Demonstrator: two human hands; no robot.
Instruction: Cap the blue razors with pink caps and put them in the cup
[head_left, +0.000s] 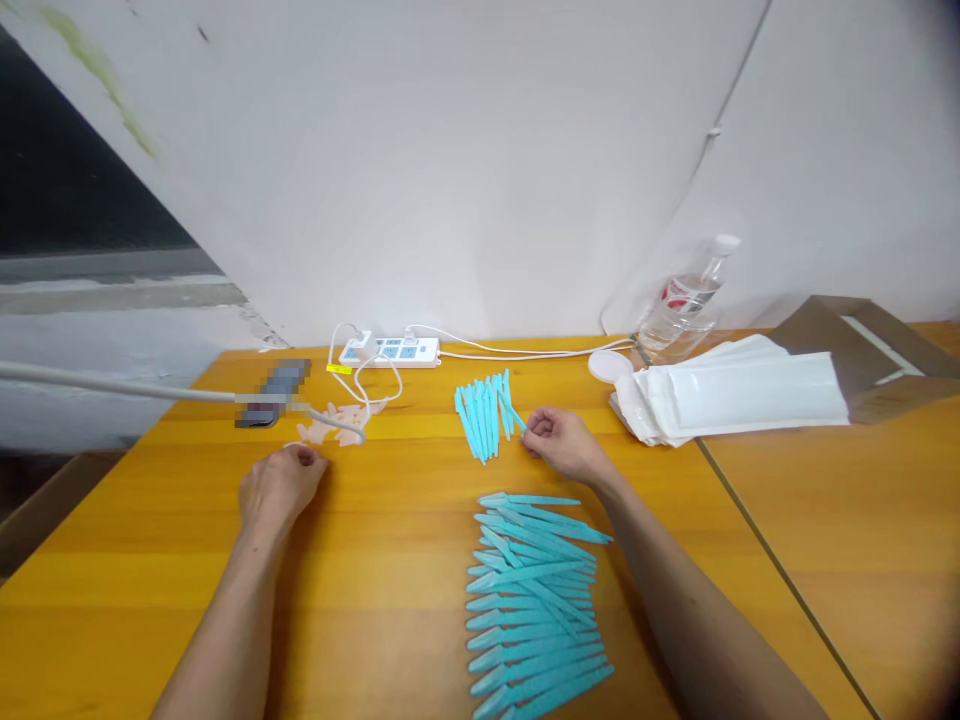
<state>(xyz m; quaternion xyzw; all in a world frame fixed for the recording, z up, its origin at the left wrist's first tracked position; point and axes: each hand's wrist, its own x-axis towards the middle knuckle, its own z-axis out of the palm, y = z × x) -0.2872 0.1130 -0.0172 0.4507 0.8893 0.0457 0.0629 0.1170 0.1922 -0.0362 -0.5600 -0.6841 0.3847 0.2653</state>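
Note:
My right hand (559,440) is closed on the lower end of a thin turquoise stick (511,408), at the right side of a small group of similar sticks (478,418). Nearer to me lies a larger spread of turquoise sticks (536,600), several of them crossing over others. My left hand (283,485) rests at the left with its fingers pinched together, just below some small pale pink pieces (345,424). What those fingers hold, if anything, is too small to name.
A white power strip (411,351) with cables stands by the wall, a phone (274,393) to its left. A grey cable (150,386) crosses the left side. At right are white packets (757,393), a round white lid (610,366), a bottle (682,305) and a cardboard box (877,350).

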